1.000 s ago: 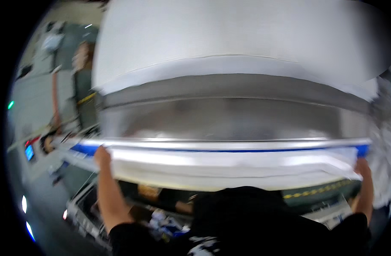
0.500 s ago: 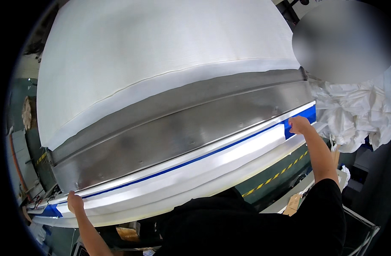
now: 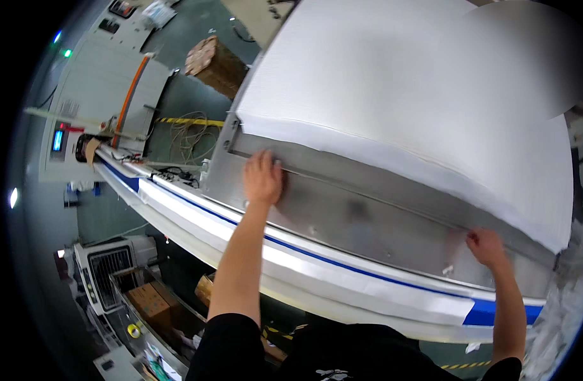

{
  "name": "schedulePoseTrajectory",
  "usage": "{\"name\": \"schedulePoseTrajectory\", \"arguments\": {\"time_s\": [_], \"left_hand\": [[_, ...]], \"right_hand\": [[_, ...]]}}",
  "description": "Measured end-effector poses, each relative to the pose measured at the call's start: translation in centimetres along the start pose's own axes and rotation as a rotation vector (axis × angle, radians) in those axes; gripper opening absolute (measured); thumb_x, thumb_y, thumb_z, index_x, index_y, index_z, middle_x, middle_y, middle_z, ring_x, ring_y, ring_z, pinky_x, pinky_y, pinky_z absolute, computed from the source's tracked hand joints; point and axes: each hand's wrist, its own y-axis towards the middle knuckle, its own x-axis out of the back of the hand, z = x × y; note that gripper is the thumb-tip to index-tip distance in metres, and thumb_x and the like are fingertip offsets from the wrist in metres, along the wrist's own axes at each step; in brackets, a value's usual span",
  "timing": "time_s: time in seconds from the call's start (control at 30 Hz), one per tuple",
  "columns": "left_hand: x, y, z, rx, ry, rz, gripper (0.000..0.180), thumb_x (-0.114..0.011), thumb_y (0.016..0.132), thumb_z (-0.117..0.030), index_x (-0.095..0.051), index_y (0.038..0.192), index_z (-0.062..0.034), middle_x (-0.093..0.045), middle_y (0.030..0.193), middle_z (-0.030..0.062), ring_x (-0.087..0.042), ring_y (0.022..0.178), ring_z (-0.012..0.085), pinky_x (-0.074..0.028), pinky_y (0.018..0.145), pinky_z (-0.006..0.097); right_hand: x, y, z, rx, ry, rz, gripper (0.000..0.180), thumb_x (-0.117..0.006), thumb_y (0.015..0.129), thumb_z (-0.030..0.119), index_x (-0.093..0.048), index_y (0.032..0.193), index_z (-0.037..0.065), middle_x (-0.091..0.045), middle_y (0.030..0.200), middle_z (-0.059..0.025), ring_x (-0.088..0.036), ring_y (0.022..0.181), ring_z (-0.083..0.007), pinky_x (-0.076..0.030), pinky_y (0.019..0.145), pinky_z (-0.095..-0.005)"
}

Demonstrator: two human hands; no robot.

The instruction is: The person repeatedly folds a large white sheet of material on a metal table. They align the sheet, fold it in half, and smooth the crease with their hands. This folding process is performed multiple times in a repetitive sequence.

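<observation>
A broad metal plate [image 3: 342,216] with a raised seam stretches in front of me. My left hand [image 3: 263,179] is over its left part with fingers stretched out, seemingly resting on the metal. Farther right, my right hand [image 3: 487,246] is closed, its fingers curled by the plate; whether anything is inside them is hidden. Beyond the plate lies a large white sheet [image 3: 393,89], its loose edge overlapping the metal. Along the near side runs a white padded bar with a thin blue stripe [image 3: 291,246] and a blue patch [image 3: 488,312] near its right end.
A wrapped brown bundle [image 3: 218,66] stands on the floor at the far left. A white machine with a small lit screen [image 3: 58,140] is left. Below the bar are a white air cooler [image 3: 110,270] and a cart holding cardboard boxes [image 3: 150,301]. Crumpled plastic [image 3: 561,324] lies at right.
Both hands have left the padded bar and moved onto or over the metal plate. My left hand has opened out. The view has turned, bringing more of the left side in.
</observation>
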Motion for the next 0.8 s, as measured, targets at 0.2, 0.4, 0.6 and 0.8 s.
{"name": "schedulePoseTrajectory", "arguments": {"time_s": [0.2,0.4,0.6,0.8], "left_hand": [[-1.9,-1.0,0.7,0.085,-0.12,-0.091,0.036,-0.052,0.087,-0.025,-0.053,0.118,-0.006,-0.052,0.123,0.012,-0.044,0.12,0.03,-0.029,0.106,0.045],[-1.6,0.2,-0.5,0.101,-0.192,-0.059,0.038,-0.052,0.086,-0.023,-0.052,0.119,-0.0051,-0.052,0.124,0.0129,-0.045,0.119,0.0299,-0.029,0.105,0.046],[-1.5,-0.1,0.3,0.136,-0.215,-0.025,0.039,-0.052,0.086,-0.023,-0.051,0.121,-0.0056,-0.05,0.125,0.0124,-0.043,0.121,0.03,-0.026,0.106,0.046],[-1.6,0.0,0.5,0.126,-0.229,-0.018,0.039,-0.052,0.086,-0.022,-0.05,0.122,-0.0059,-0.05,0.125,0.0126,-0.043,0.12,0.0302,-0.026,0.106,0.046]], "right_hand": [[3.4,15.0,24.1,0.443,0.15,-0.027,0.019,-0.055,0.084,0.025,-0.061,0.083,0.008,-0.063,0.076,-0.0121,-0.06,0.073,-0.0314,-0.047,0.067,-0.0421],[3.5,27.6,39.3,0.649,0.38,-0.166,0.016,-0.059,0.082,0.02,-0.06,0.082,0.004,-0.064,0.074,-0.0101,-0.06,0.066,-0.0238,-0.047,0.062,-0.0347],[3.0,32.8,45.2,0.624,0.36,-0.157,0.015,-0.06,0.08,0.02,-0.064,0.082,0.005,-0.066,0.076,-0.0068,-0.062,0.069,-0.0212,-0.048,0.064,-0.033],[2.8,33.2,45.5,0.564,0.329,-0.189,0.015,-0.06,0.079,0.021,-0.064,0.08,0.007,-0.066,0.076,-0.0057,-0.062,0.071,-0.0212,-0.048,0.065,-0.0337]]}}
